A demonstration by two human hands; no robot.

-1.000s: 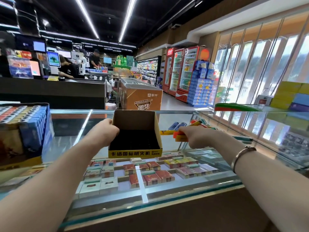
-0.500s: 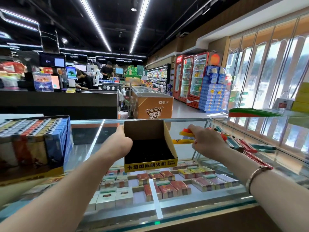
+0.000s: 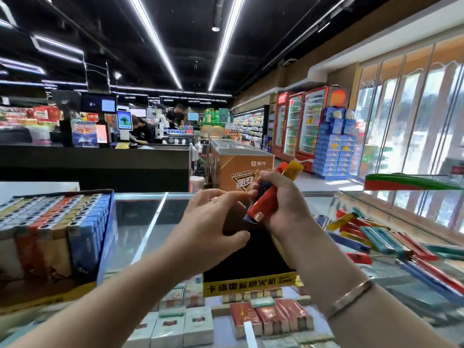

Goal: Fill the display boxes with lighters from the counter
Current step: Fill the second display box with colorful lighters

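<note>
The right hand (image 3: 283, 199) holds a small bunch of lighters (image 3: 270, 197), red, yellow and dark blue, with its fingers curled around them, raised above the empty display box (image 3: 251, 280). The left hand (image 3: 208, 227) is beside them with loose fingers, its fingertips (image 3: 241, 195) at the bunch; whether they touch it I cannot tell. The empty box stands near the front edge of the glass counter (image 3: 140, 222). More loose lighters (image 3: 381, 237) lie toward the right edge. A full display box (image 3: 55, 237) stands at the left edge.
</note>
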